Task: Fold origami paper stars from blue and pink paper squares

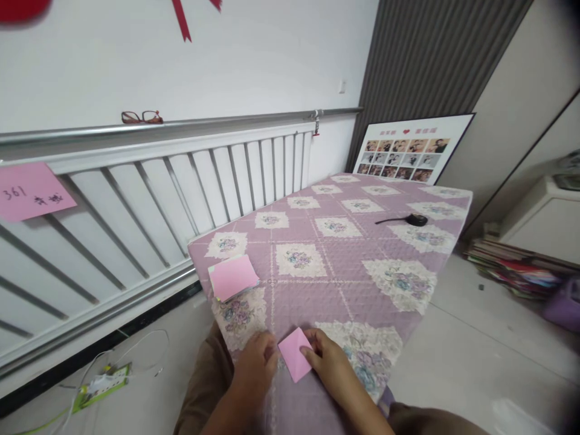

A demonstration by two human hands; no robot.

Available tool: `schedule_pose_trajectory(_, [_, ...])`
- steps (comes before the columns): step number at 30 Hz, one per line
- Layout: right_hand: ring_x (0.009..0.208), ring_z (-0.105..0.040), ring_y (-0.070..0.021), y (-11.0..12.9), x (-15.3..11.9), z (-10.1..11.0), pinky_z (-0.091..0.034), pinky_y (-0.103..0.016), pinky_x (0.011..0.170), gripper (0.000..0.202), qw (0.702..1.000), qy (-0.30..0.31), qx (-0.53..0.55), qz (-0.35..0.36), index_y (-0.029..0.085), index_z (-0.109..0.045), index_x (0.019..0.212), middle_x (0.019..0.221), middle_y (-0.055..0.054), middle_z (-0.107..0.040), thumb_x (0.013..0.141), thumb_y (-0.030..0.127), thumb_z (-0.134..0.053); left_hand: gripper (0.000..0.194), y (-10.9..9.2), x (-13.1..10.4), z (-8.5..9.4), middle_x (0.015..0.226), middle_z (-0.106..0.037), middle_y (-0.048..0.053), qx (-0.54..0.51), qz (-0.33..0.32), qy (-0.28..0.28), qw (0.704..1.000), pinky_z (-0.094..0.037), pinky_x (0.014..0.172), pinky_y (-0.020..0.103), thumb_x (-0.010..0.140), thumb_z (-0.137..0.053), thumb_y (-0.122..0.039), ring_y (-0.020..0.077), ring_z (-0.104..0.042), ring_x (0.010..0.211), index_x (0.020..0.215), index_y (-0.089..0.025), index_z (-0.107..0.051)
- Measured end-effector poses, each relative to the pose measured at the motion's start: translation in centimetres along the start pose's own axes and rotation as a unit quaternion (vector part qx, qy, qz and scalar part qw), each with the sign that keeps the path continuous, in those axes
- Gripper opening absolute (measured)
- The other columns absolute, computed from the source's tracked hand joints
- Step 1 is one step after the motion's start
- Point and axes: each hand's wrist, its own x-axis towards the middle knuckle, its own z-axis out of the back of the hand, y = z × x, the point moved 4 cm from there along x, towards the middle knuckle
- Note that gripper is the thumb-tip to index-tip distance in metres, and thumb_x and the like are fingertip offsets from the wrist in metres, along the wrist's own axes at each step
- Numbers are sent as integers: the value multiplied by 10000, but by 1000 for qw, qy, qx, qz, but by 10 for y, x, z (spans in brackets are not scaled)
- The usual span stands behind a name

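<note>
Table: we note a lilac cloth (pixel 312 296) with cream squares and flower bunches, spread over a long top that runs from the wearer's lap toward the far wall.
Legs: we record brown trousers (pixel 199 374) to either side of the near end.
Folded paper: one pink piece (pixel 295 356), diamond-shaped as we view it, with a crease down its middle, at the near end of the table between the hands.
Right hand (pixel 330 361): we find it gripping the piece by its right side, thumb on the upper face, fingers behind.
Left hand (pixel 257 364): fingers loosely curled, thumb parted from them, just beside the paper's left corner; whether it touches, we cannot tell.
Paper stack (pixel 234 278): pink sheet uppermost, other edges showing below, near the table's left edge.
Power strip (pixel 103 386): green and white, with cables, on the floor at left.
Black object (pixel 415 220): round, with a thin dark tail, toward the far right of the cloth.
Radiator (pixel 231 175): white, slatted, along the wall; we read "361" on a pink note (pixel 34 192) at its left.
Glasses (pixel 141 117): resting on the pipe above.
Photo board (pixel 403 151): leaning upright beyond the far end, three rows of pictures.
</note>
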Motion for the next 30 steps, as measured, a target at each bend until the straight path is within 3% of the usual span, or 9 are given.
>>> schedule_pose_trajectory(4, [707, -608, -184, 11, -2, -2, -417, -297, 681, 213, 999, 17, -31, 14, 223, -609, 962, 769, 8, -673, 775, 285, -528, 286, -14, 10, -10, 1065, -570, 49, 86, -40, 72, 993, -341, 910, 292, 764, -564, -230, 208, -494, 1018, 1047, -213, -601])
schedule_pose_trajectory(7, [752, -623, -191, 11, -4, -3, -426, -304, 709, 213, 997, 14, -71, 15, 221, -596, 982, 824, -9, -684, 791, 264, -513, 311, -17, 13, -13, 1101, -557, 60, 128, -42, 87, 987, -333, 929, 305, 763, -590, -257, 225, -489, 1039, 1071, -219, -609])
schedule_pose_trajectory(13, [905, -586, -239, 4, -17, -2, -426, -344, 800, 218, 963, -101, -239, 73, 215, -626, 997, 934, -72, -645, 841, 329, -526, 272, -15, 16, -13, 1076, -564, 48, 149, -50, 92, 983, -349, 886, 302, 772, -616, -302, 222, -505, 1026, 1034, -227, -622])
schedule_pose_trajectory(16, [925, -571, -247, 5, -25, -3, -422, -364, 831, 290, 946, -130, -283, 92, 206, -630, 1051, 987, -93, -630, 861, 401, -530, 286, -15, 18, -11, 1075, -567, 48, 150, -52, 99, 982, -358, 856, 296, 771, -627, -315, 217, -520, 1007, 1043, -228, -622])
schedule_pose_trajectory(20, [936, -561, -258, 9, -29, -5, -420, -381, 822, 353, 936, -129, -314, 89, 210, -639, 1083, 1023, -98, -617, 828, 447, -584, 276, -16, 20, -10, 1075, -567, 40, 164, -48, 109, 979, -371, 838, 288, 792, -609, -330, 210, -531, 997, 1053, -243, -620])
schedule_pose_trajectory(30, [979, -550, -251, 7, -27, -4, -406, -384, 842, 284, 939, -117, -315, 72, 252, -653, 1045, 1045, -63, -611, 789, 374, -631, 311, -12, 24, -10, 1075, -571, 29, 157, -62, 118, 978, -385, 883, 273, 764, -631, -296, 197, -536, 1000, 1072, -262, -614])
